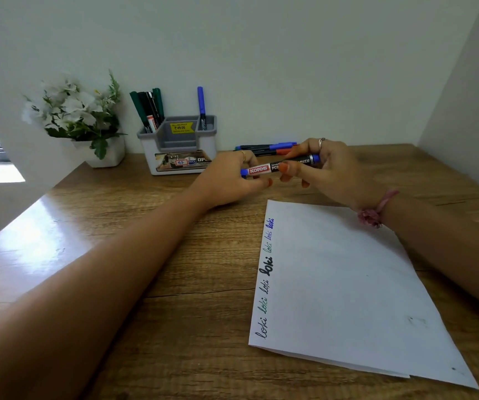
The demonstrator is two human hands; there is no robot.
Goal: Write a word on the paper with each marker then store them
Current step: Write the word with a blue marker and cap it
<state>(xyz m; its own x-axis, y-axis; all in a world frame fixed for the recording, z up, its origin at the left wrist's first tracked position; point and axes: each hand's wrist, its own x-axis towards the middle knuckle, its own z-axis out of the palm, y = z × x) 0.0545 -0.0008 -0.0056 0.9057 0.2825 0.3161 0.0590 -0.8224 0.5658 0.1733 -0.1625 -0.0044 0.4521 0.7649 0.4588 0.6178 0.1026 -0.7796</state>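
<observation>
I saw the left hand [226,180] and the right hand [327,168] holding one blue marker [278,166] between them, just behind the paper [348,284]. The left grip was pinched on the marker's left end, and the right grip was curled round its right end. The marker lay sideways in the air above the wooden surface [175,284]. The paper lay flat on the surface, with the word "loki" written many times down its left edge. Behind the paper and to the left stood the marker holder [180,145], with green and black markers [149,111] in one side and another blue marker [201,108] in the other. Two more markers [267,148] lay behind the hands. A flower pot [105,153] stood left of the holder.
</observation>
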